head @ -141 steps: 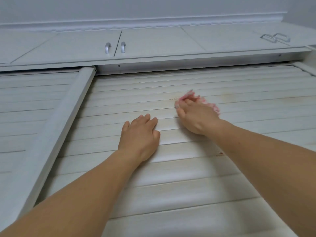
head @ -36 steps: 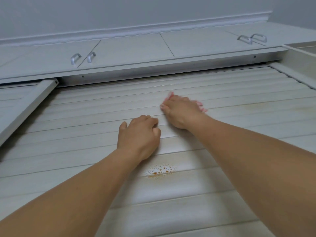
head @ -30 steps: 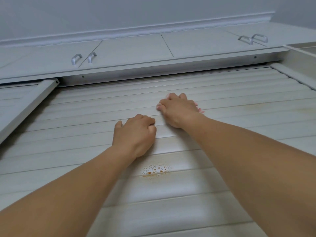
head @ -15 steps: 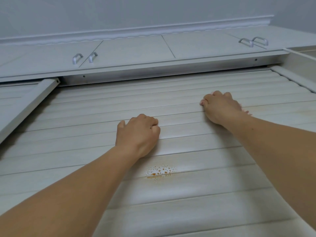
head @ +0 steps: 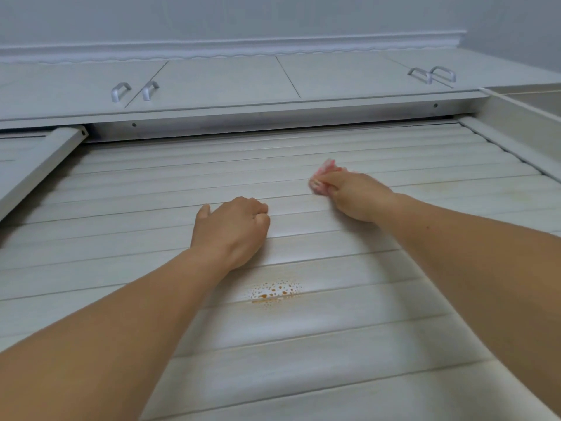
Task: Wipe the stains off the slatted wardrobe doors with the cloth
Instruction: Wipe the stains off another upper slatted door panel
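Cloth (head: 323, 174): a small pink rag, bunched and gripped in the right hand (head: 356, 197), fingers curled round it, pressed against the slatted wardrobe door (head: 349, 338) at about 1 o'clock in the head view. Judged from its crumpled form, the cloth is light, soft and limp; it offers no stiffness of its own, so hold it wadded in the palm with the fingers behind it to carry pressure into the slat grooves. The left hand (head: 232, 227) lies on the slats near centre, fingers curled under and holding nothing, apparently bracing against the panel. The slats appear rigid and smooth; the ridges between them are likely to trap residue. An orange spotted stain (head: 274, 293) remains at about 6 o'clock from the left hand, just below the wrist, well apart from the cloth; fainter yellowish marks (head: 522, 196) show at 3 o'clock. Upper cabinets (head: 224, 77) at 12 o'clock have their doors closed, with metal handles (head: 135, 91); their contents cannot be seen. No open container is in view
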`<action>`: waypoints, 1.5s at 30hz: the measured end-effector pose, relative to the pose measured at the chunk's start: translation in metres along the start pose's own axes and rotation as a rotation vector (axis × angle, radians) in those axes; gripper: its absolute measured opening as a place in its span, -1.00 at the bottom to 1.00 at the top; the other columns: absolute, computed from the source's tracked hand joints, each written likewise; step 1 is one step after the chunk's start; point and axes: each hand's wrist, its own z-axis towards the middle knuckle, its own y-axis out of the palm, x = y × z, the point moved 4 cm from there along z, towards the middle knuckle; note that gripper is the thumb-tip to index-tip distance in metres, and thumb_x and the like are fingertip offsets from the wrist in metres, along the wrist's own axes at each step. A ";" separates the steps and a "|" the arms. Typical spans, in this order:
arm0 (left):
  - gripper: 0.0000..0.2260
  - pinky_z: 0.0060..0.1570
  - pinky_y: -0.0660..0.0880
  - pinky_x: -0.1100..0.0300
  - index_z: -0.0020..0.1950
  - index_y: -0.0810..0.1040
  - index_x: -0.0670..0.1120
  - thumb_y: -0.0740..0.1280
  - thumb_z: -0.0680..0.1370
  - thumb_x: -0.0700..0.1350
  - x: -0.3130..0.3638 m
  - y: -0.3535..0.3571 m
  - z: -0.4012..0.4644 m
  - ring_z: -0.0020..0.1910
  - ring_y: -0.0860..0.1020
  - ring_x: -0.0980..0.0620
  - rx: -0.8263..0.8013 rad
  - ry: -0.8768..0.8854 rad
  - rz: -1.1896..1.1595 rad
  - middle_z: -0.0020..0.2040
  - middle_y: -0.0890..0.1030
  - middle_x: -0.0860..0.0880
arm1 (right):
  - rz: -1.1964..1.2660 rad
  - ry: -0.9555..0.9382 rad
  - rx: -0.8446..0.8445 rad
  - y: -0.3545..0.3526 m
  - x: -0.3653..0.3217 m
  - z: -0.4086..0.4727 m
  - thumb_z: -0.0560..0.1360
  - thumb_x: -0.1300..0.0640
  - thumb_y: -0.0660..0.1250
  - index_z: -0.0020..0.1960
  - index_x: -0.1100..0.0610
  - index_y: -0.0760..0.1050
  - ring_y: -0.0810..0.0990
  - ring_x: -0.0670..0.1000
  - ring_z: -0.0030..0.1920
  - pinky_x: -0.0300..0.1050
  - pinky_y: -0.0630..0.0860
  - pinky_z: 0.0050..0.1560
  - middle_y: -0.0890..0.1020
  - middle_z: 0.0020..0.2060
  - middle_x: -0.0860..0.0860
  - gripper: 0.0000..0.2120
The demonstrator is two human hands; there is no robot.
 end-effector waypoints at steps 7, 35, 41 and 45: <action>-0.69 0.39 0.08 -0.03 0.17 0.52 -0.12 0.05 0.58 -0.12 -0.001 0.004 -0.001 0.21 0.42 -0.03 0.008 0.013 -0.013 0.22 0.50 -0.02 | -0.176 0.297 0.326 -0.016 0.015 -0.034 0.49 0.32 0.09 0.27 0.16 0.33 0.50 0.23 0.07 0.01 0.42 0.01 0.55 0.07 0.15 -0.65; -0.67 0.43 -0.18 -0.12 0.32 0.40 0.00 0.00 0.61 -0.07 0.093 0.031 0.012 0.34 0.33 0.05 -0.020 0.002 0.034 0.33 0.41 0.06 | -0.382 0.137 0.257 -0.026 0.064 -0.048 0.60 0.10 0.09 0.28 -0.11 0.41 0.42 0.08 0.22 0.04 0.26 0.13 0.45 0.25 -0.07 -0.70; -0.65 0.43 -0.17 -0.11 0.34 0.38 -0.03 0.00 0.60 -0.11 0.158 0.063 0.019 0.42 0.20 0.09 -0.089 0.077 0.027 0.39 0.35 0.04 | -0.355 0.170 0.242 -0.050 0.125 -0.063 0.60 0.04 0.10 0.25 -0.19 0.43 0.35 0.06 0.25 0.09 0.23 0.22 0.38 0.30 -0.12 -0.72; -0.62 0.45 -0.16 -0.14 0.37 0.35 0.02 0.00 0.59 -0.10 0.174 0.079 0.021 0.46 0.15 0.09 -0.071 0.068 0.073 0.45 0.28 0.04 | -0.363 0.221 0.243 -0.069 0.171 -0.076 0.62 0.04 0.06 0.29 -0.17 0.41 0.34 0.07 0.27 0.08 0.23 0.22 0.37 0.32 -0.09 -0.70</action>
